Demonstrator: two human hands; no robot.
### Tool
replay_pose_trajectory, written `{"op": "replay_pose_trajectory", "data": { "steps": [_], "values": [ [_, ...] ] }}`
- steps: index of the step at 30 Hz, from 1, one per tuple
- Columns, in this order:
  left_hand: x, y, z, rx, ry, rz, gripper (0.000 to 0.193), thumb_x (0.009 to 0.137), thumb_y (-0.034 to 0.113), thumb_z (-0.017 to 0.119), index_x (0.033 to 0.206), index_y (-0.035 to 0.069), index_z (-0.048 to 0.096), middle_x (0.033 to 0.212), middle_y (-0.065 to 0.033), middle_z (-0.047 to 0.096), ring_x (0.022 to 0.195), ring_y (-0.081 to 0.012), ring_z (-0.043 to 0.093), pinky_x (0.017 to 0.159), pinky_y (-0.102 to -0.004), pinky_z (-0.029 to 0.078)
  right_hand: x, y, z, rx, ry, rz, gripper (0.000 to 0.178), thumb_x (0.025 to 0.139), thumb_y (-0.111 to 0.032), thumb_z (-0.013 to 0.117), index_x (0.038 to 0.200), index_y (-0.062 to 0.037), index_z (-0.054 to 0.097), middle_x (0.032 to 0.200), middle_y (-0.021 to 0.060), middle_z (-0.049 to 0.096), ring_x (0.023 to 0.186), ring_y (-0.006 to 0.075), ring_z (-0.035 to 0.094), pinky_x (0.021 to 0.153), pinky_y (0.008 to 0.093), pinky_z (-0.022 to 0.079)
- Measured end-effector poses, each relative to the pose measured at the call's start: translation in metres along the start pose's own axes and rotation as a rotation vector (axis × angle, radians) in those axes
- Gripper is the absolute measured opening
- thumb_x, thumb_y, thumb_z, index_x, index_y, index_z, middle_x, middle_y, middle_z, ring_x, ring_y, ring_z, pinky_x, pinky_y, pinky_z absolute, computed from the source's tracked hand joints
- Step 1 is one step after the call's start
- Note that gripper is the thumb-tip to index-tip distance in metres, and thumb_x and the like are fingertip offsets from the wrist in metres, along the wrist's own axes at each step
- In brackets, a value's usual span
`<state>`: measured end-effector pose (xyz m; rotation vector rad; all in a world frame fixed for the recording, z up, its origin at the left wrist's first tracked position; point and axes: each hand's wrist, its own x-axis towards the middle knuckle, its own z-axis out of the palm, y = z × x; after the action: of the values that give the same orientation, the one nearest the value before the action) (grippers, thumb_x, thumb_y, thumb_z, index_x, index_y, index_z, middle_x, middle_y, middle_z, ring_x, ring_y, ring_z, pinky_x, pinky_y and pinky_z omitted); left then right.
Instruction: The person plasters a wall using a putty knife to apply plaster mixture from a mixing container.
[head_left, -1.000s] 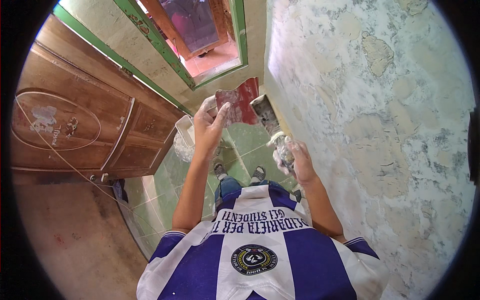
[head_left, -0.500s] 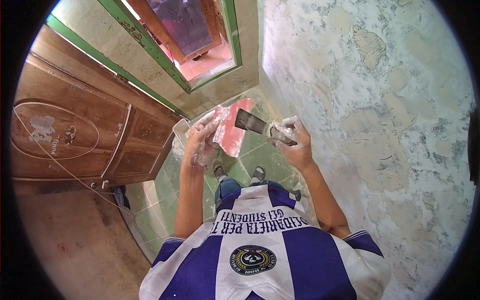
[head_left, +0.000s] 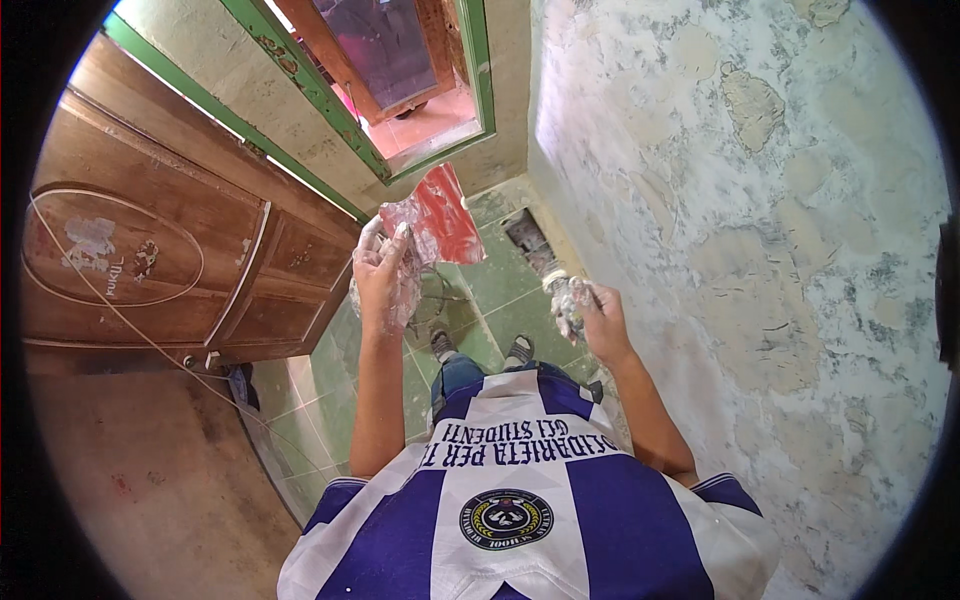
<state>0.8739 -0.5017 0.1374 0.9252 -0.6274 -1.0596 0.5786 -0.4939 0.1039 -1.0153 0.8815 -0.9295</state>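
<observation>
My left hand (head_left: 384,278), caked in white paste, grips one side of a thin red sheet (head_left: 447,218) smeared with whitish filler. In my right hand (head_left: 593,318) is a putty knife (head_left: 526,240), its fingers closed round the handle. The knife's dark, dirty blade points away from me and to the left. A gap shows between the blade and the sheet, with the green floor below. White paste also covers the right fingers.
A plastered wall (head_left: 760,300) with beige patches rises close on my right. To the left stand a brown wooden door (head_left: 150,240) and a thin cable (head_left: 118,316). Ahead is a green window frame (head_left: 482,90). Green tiles (head_left: 515,300) lie under my feet.
The putty knife has come off the red sheet and moved right, apart from it. The sheet has turned and shifted slightly left and away, showing more of its smeared face.
</observation>
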Motion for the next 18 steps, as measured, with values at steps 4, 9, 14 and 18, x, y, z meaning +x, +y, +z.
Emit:
{"op": "replay_pose_trajectory", "data": {
  "steps": [4, 9, 14, 18],
  "values": [
    [-0.002, 0.000, 0.011, 0.032, 0.033, 0.026, 0.033, 0.091, -0.001, 0.059, 0.122, 0.000, 0.048, 0.108, -0.0102, 0.063, 0.096, -0.0142, 0.062, 0.081, -0.0284, 0.053, -0.003, -0.001, 0.014, 0.016, -0.037, 0.053, 0.031, 0.100, -0.023, 0.047, 0.092, 0.0034, 0.060, 0.072, 0.0066, 0.062, 0.049, 0.0089, 0.054, 0.040, 0.0225, 0.039],
    [-0.001, -0.009, 0.007, 0.109, 0.058, 0.108, 0.033, 0.091, 0.000, 0.060, 0.122, 0.001, 0.047, 0.109, -0.0100, 0.062, 0.097, -0.0133, 0.061, 0.081, -0.0272, 0.052, -0.004, -0.005, 0.017, 0.089, -0.034, 0.120, 0.027, 0.098, -0.021, 0.049, 0.095, 0.0034, 0.060, 0.073, 0.0071, 0.063, 0.050, 0.0085, 0.053, 0.038, 0.0216, 0.039],
    [-0.004, -0.012, 0.010, 0.113, 0.022, 0.142, 0.033, 0.091, 0.000, 0.060, 0.123, 0.002, 0.049, 0.106, -0.0093, 0.064, 0.094, -0.0128, 0.062, 0.080, -0.0261, 0.052, -0.002, -0.001, 0.016, 0.019, -0.065, 0.130, 0.024, 0.097, -0.018, 0.051, 0.099, 0.0037, 0.062, 0.075, 0.0063, 0.063, 0.051, 0.0066, 0.052, 0.039, 0.0205, 0.040],
    [-0.015, -0.007, 0.022, 0.309, -0.035, 0.157, 0.034, 0.091, -0.003, 0.059, 0.123, 0.002, 0.050, 0.104, -0.0097, 0.066, 0.093, -0.0124, 0.063, 0.079, -0.0248, 0.051, -0.003, -0.007, 0.023, 0.123, -0.070, 0.174, 0.024, 0.096, -0.018, 0.053, 0.101, 0.0039, 0.062, 0.074, 0.0054, 0.062, 0.049, 0.0065, 0.051, 0.038, 0.0195, 0.039]
  ]
}}
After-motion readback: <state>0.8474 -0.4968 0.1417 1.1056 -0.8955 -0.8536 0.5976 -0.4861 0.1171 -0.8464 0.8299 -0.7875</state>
